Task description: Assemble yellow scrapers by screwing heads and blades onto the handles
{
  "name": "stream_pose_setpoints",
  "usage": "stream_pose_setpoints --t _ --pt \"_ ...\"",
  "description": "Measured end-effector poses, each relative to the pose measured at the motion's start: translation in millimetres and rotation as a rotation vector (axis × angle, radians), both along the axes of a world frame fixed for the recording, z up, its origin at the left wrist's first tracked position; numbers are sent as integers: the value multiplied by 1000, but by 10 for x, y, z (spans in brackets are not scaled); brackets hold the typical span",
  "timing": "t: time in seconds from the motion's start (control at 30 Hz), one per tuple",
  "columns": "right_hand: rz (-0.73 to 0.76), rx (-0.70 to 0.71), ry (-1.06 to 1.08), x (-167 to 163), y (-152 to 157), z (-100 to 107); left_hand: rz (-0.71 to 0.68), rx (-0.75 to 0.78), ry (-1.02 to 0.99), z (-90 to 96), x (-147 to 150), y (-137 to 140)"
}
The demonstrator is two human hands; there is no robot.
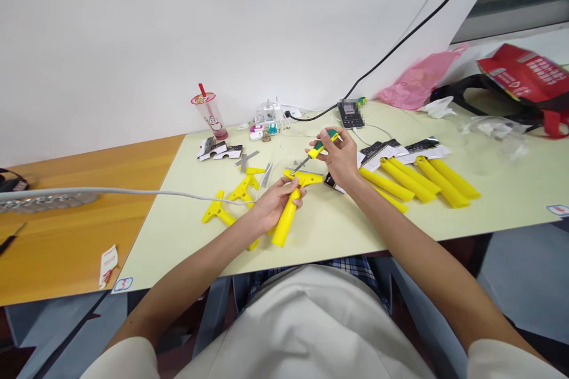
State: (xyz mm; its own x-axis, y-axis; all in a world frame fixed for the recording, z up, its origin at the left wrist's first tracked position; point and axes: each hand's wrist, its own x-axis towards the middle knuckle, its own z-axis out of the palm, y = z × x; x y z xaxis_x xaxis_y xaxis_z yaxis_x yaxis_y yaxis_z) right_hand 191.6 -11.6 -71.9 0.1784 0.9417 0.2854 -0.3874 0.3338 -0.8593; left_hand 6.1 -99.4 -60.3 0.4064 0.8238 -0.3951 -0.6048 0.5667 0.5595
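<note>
My left hand is closed round the handle of a yellow scraper, its wide head turned away from me. In my right hand is a screwdriver with a green and yellow handle, gripped by the fingers. Its shaft slants down to the left and its tip meets the scraper's head. Several loose yellow scraper parts lie to the left of my left hand, beside thin metal blades. Small screws are scattered just behind the scraper.
Several yellow scrapers with black-and-white card sleeves lie at the right. More sleeves rest at the back left, near a lidded cup. A power strip, a phone and a pink bag line the wall. A pale cable crosses from the left.
</note>
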Motion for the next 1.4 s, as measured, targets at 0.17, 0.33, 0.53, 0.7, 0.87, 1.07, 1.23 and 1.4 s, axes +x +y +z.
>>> stream_pose_setpoints --t 0.17,0.33,0.53,0.7,0.87,1.07,1.23,1.4 --pt "3 -19 -15 2 -16 12 -3 4 -5 1 -4 -6" --pt "-10 -19 -25 8 -25 32 -2 8 -11 -17 -12 1" --pt "-22 -8 -37 14 -34 43 5 32 8 -14 -31 0" --pt "-23 3 -33 17 -34 42 5 47 17 -13 -34 1" --pt "-13 12 -31 21 -38 45 8 55 44 -11 -31 0" --pt "-16 13 -58 16 -52 59 7 53 31 -16 -26 -13" --pt "-3 8 -43 14 -60 72 -5 92 18 -29 -31 -18" --pt "-9 6 -39 19 -51 70 -7 91 38 -37 -33 -18"
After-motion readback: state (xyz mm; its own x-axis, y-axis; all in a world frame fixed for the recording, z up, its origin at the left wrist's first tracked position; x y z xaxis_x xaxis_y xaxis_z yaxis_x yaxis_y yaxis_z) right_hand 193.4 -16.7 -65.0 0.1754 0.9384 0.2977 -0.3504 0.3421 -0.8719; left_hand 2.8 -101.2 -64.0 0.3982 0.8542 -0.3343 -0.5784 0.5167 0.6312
